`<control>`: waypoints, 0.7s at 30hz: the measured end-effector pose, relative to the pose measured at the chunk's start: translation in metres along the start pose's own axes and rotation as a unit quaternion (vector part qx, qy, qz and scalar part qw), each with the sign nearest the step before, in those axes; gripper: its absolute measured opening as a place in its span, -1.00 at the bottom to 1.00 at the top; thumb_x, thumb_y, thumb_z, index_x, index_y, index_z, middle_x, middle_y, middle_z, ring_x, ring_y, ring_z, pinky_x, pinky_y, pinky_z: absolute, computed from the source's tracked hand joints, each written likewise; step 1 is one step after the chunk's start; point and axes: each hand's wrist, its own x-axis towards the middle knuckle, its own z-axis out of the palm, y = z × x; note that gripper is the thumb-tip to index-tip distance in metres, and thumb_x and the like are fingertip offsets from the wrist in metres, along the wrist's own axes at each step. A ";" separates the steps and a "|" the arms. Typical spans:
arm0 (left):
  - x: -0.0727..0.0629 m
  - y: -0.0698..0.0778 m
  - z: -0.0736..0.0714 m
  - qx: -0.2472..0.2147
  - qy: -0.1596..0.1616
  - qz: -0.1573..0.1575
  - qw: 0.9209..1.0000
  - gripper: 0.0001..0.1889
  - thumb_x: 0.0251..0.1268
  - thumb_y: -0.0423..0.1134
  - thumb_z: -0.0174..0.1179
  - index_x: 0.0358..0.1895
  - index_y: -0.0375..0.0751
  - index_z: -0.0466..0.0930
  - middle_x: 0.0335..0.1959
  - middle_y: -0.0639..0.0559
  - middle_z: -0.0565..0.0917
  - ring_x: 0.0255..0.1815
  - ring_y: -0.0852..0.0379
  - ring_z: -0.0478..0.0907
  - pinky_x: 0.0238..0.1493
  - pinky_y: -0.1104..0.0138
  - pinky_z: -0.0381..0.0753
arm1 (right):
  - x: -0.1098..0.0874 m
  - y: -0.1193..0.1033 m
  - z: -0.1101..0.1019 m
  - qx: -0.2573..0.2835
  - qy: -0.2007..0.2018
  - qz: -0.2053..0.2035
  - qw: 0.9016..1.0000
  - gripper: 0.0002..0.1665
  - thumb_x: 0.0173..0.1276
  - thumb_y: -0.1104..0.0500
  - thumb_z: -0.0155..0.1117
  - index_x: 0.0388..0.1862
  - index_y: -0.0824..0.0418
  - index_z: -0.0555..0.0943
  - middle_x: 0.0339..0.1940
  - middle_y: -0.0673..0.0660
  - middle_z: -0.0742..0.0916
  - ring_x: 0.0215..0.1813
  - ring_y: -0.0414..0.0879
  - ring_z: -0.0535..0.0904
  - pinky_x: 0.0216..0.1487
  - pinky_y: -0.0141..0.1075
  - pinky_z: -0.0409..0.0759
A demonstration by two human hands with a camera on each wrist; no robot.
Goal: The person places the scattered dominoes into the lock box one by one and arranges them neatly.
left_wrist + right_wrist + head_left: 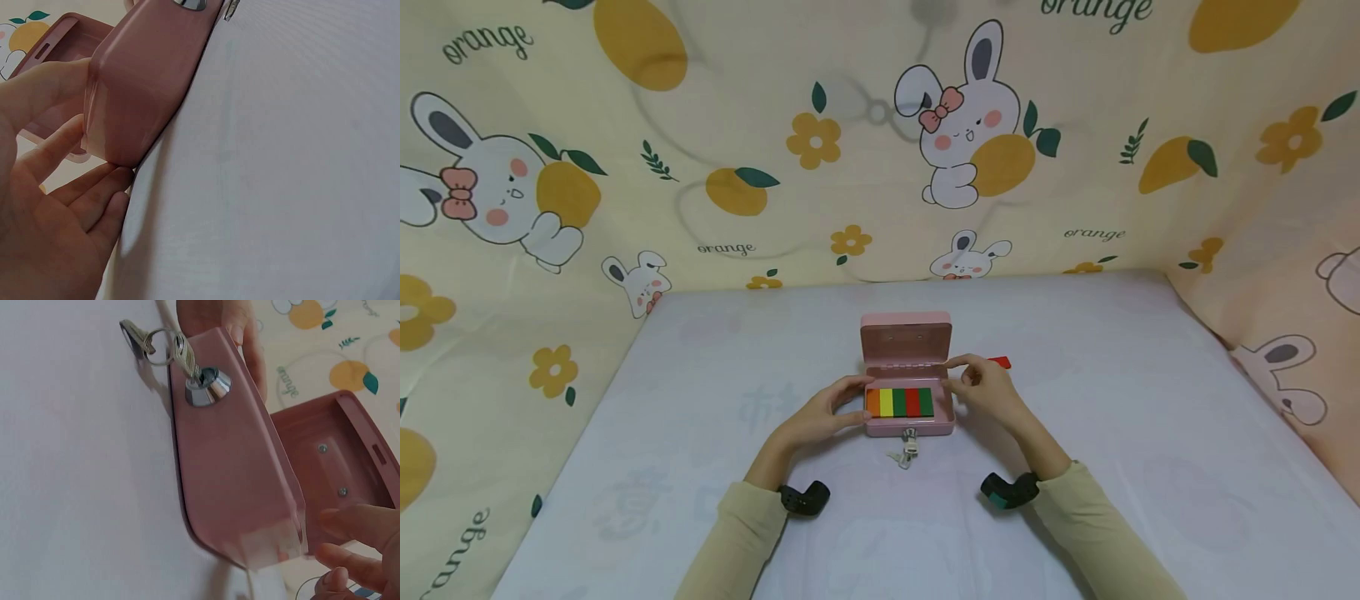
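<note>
A pink metal cash box [886, 430] stands on the table with its lid [906, 342] raised at the back. Orange, yellow, green and red rectangular blocks [887, 402] lie side by side in it, against its left wall. My left hand [822, 414] holds the box's left side, thumb and index finger at the rim, the other fingers low on the outside. At the right wall, my right hand [988, 392] has thumb and index finger apart over the rim; no object shows between them. A ring of keys [147, 344] hangs from a key in the front lock [211, 387].
A red piece [1002, 362] lies on the table just behind my right hand, partly covered by it. The white-covered table [760, 350] meets a cloth backdrop [850, 167] printed with rabbits and oranges. Black wrist cameras [806, 498] sit on both wrists.
</note>
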 end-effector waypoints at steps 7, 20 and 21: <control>-0.002 0.001 -0.001 -0.003 0.001 -0.001 1.000 -0.38 0.32 -0.24 0.21 0.42 -0.12 0.22 0.50 -0.12 0.28 0.55 -0.14 0.17 0.57 -0.04 0.12 | 0.001 0.005 -0.007 -0.001 0.034 0.008 0.999 -0.65 0.25 0.21 0.35 -0.04 0.38 0.61 -0.60 0.02 0.47 -0.52 -0.22 0.31 -0.42 -0.41 0.28; -0.001 0.002 0.000 -0.011 -0.003 -0.008 1.000 -0.38 0.33 -0.23 0.20 0.43 -0.10 0.22 0.52 -0.09 0.24 0.57 -0.11 0.13 0.58 -0.02 0.11 | 0.003 0.022 -0.017 -0.006 0.079 0.075 0.994 -0.55 0.26 0.07 0.36 -0.03 0.38 0.59 -0.56 -0.01 0.53 -0.46 -0.26 0.36 -0.37 -0.45 0.36; -0.001 0.002 0.000 -0.012 -0.003 -0.009 1.000 -0.38 0.33 -0.23 0.20 0.43 -0.10 0.22 0.52 -0.09 0.24 0.57 -0.12 0.13 0.59 -0.02 0.10 | 0.003 0.023 -0.018 -0.007 0.079 0.078 0.994 -0.54 0.26 0.06 0.36 -0.03 0.39 0.59 -0.56 -0.01 0.54 -0.46 -0.27 0.37 -0.38 -0.45 0.36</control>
